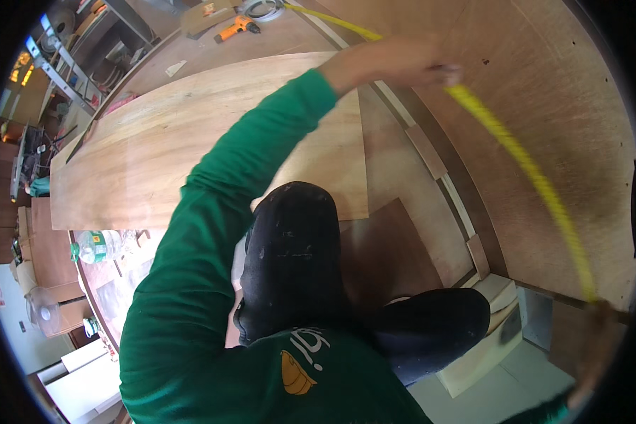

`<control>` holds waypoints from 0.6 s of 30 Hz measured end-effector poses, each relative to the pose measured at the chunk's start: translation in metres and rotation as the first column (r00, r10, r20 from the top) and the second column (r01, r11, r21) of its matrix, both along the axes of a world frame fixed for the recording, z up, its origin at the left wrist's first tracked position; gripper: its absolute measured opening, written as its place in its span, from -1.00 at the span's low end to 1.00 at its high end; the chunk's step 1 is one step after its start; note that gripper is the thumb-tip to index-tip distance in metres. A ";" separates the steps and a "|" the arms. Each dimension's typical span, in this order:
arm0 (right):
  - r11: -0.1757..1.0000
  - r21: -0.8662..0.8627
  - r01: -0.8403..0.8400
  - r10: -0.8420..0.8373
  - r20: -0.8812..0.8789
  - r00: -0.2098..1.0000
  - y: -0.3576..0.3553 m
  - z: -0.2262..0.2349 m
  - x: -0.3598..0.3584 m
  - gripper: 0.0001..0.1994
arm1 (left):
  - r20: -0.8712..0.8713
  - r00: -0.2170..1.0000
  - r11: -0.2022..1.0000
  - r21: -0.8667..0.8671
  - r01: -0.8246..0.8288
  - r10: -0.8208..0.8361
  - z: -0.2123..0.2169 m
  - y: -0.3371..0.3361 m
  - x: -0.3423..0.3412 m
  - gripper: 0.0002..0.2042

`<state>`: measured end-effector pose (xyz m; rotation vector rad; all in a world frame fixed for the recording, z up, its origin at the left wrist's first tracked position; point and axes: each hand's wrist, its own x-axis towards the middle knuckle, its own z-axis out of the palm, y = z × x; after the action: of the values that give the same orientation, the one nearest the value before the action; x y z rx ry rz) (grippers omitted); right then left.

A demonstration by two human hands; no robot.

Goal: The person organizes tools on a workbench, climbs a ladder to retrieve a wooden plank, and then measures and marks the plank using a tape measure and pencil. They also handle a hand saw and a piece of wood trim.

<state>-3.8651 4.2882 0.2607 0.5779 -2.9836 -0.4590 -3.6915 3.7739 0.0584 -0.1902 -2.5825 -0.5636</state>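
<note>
A yellow measuring tape (526,159) stretches along a large upright brown wooden panel (530,71) on my right. My left hand (427,62), reaching across at the top, is closed around the tape, and more tape runs past it to the upper left. At the lower right, my right hand (595,343) is closed at the tape's near end; it is dim and blurred, so the finger detail is hard to see. A pale plywood sheet (191,148) lies flat on the work surface beyond my knees.
An orange cordless drill (237,29) rests at the far side, near a coil of strip (263,9) and a cardboard piece (208,15). A clear plastic bottle (95,246) lies at left. A metal ladder (56,63) stands far left. Wood strips (425,150) line the panel's foot.
</note>
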 end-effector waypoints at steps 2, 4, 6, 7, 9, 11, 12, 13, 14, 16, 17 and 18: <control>0.980 -0.137 -0.145 0.188 0.393 0.900 -0.013 -0.111 -0.008 -0.52 | 0.041 0.990 0.984 -0.122 -0.127 0.133 -0.061 -0.021 0.019 -0.91; 0.980 -0.173 0.101 0.087 0.822 0.564 -0.002 -0.258 -0.047 -0.66 | 0.160 0.953 0.935 -0.290 -0.204 0.258 -0.123 -0.027 0.026 -0.94; 0.907 -0.308 -0.287 0.368 0.912 0.183 -0.020 -0.355 -0.018 -0.73 | 0.353 0.867 0.887 -0.421 -0.187 0.350 -0.179 -0.032 0.043 -0.96; 0.712 -0.418 -0.565 0.531 0.846 0.042 -0.020 -0.388 0.004 -0.77 | 0.397 0.851 0.891 -0.424 -0.161 0.343 -0.205 -0.033 0.045 -0.96; 0.886 -0.431 -0.172 0.374 0.882 -0.287 -0.009 -0.460 0.043 -0.82 | 0.417 0.878 0.926 -0.371 -0.071 0.234 -0.245 -0.022 0.048 -0.94; 0.976 -0.022 0.219 0.130 0.859 -0.495 -0.017 -0.485 0.101 -0.79 | 0.495 0.856 0.956 -0.292 0.002 0.150 -0.285 -0.011 0.060 -0.94; 0.966 0.082 0.247 0.075 0.820 -0.568 -0.016 -0.492 0.121 -0.76 | 0.532 0.840 0.969 -0.246 0.038 0.102 -0.301 -0.002 0.063 -0.93; 0.947 0.182 0.267 0.032 0.770 -0.637 -0.013 -0.501 0.131 -0.73 | 0.533 0.844 0.975 -0.211 0.070 0.055 -0.307 0.008 0.066 -0.93; 0.936 0.196 0.293 0.049 0.750 -0.659 -0.010 -0.511 0.132 -0.73 | 0.534 0.846 0.979 -0.178 0.101 0.009 -0.313 0.019 0.071 -0.93; 0.918 0.230 0.324 0.073 0.703 -0.707 -0.008 -0.528 0.137 -0.71 | 0.509 0.860 0.987 -0.115 0.110 -0.037 -0.320 0.026 0.085 -0.92; 0.928 0.187 0.322 0.086 0.734 -0.674 -0.012 -0.527 0.135 -0.71 | 0.468 0.883 0.986 -0.140 0.096 -0.019 -0.322 0.025 0.087 -0.92; 0.939 0.143 0.313 0.097 0.762 -0.640 -0.019 -0.527 0.131 -0.70 | 0.427 0.904 0.984 -0.164 0.076 0.002 -0.321 0.020 0.089 -0.92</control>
<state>-3.7345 4.2693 -0.2664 0.7814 -4.6650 2.1290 -3.6028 3.7940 -0.2630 -0.1933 -3.0657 -0.4233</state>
